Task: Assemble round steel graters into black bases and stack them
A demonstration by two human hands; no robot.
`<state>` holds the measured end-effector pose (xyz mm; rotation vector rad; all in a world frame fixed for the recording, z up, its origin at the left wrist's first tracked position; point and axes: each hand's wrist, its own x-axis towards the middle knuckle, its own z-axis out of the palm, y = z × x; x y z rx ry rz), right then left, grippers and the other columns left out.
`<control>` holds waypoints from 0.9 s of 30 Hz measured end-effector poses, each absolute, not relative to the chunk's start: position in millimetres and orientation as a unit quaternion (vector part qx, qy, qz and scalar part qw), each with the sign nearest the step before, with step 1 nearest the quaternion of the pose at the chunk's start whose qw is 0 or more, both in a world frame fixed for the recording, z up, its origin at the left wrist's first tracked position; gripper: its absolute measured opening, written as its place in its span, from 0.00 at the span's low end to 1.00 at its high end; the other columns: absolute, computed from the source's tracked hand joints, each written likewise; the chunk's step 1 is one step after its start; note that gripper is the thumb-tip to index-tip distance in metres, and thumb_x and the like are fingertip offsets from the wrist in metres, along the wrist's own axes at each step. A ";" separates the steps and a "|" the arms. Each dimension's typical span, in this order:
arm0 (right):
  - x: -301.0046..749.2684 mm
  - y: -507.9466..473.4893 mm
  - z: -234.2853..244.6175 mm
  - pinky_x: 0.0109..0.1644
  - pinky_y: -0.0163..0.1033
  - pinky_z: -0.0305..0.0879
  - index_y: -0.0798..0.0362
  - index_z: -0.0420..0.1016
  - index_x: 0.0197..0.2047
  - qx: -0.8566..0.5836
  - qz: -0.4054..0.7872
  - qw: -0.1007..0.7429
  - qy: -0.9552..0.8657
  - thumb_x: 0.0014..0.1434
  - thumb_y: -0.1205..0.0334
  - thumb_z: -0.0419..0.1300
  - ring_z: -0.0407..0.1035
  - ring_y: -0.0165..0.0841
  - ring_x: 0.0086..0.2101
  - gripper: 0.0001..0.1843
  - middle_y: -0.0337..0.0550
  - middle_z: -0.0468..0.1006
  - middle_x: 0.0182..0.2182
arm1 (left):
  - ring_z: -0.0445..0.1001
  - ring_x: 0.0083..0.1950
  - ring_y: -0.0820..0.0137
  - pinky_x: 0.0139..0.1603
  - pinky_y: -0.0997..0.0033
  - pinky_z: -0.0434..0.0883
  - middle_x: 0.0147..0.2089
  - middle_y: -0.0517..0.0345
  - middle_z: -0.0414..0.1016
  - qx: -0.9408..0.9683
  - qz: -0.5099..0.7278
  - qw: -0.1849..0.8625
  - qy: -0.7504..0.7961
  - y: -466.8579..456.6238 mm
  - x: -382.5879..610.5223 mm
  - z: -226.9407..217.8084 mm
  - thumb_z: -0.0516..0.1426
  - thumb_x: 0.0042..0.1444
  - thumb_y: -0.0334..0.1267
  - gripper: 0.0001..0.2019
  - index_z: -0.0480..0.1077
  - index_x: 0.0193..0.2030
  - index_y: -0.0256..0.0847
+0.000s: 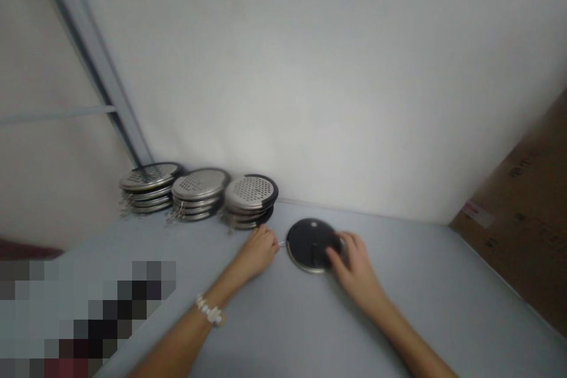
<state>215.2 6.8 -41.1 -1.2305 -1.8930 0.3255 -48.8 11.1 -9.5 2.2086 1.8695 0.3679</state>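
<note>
The left arm (pixel 181 336) is reaching in from the lower edge of the view, angling up and to the right, with a white beaded bracelet (pixel 209 310) circling its wrist. The left hand (pixel 257 252) is curling forward, knuckles up and fingertips bunching toward the right. The right arm (pixel 411 342) is reaching up and to the left, and the right hand (pixel 357 266) is arching palm-down, its fingers (pixel 348 245) spreading forward. The hands are facing each other, near but not touching.
</note>
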 end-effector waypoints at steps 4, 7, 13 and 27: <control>213.8 4.6 -37.4 0.61 0.55 0.62 0.51 0.67 0.56 -0.485 0.130 0.430 -0.750 0.65 0.55 0.56 0.65 0.44 0.54 0.18 0.52 0.70 0.52 | 0.72 0.48 0.61 0.51 0.65 0.66 0.45 0.46 0.73 0.749 0.151 0.102 0.637 9.8 -47.8 -7.1 0.56 0.60 0.32 0.05 0.72 0.39 0.36; 213.4 3.4 -34.7 0.60 0.55 0.63 0.50 0.67 0.55 -0.482 0.131 0.434 -0.750 0.64 0.56 0.56 0.65 0.45 0.54 0.17 0.52 0.70 0.52 | 0.71 0.48 0.60 0.51 0.63 0.66 0.44 0.46 0.75 0.754 0.142 0.087 0.636 9.6 -46.1 -6.6 0.55 0.61 0.34 0.05 0.72 0.40 0.37; 210.4 -5.2 -23.8 0.60 0.58 0.63 0.49 0.67 0.58 -0.457 0.077 0.439 -0.770 0.65 0.59 0.54 0.65 0.47 0.54 0.18 0.54 0.69 0.52 | 0.72 0.50 0.56 0.50 0.60 0.65 0.44 0.42 0.75 0.736 0.107 0.092 0.662 9.3 -46.9 -6.8 0.55 0.61 0.36 0.06 0.72 0.36 0.37; 162.7 -8.0 -5.3 0.51 0.47 0.70 0.51 0.70 0.58 -0.351 0.150 0.370 -0.847 0.69 0.62 0.50 0.74 0.41 0.45 0.17 0.51 0.80 0.46 | 0.74 0.34 0.69 0.39 0.70 0.70 0.32 0.55 0.77 0.674 0.372 0.467 0.435 -0.7 -20.8 21.5 0.61 0.54 0.41 0.09 0.73 0.35 0.36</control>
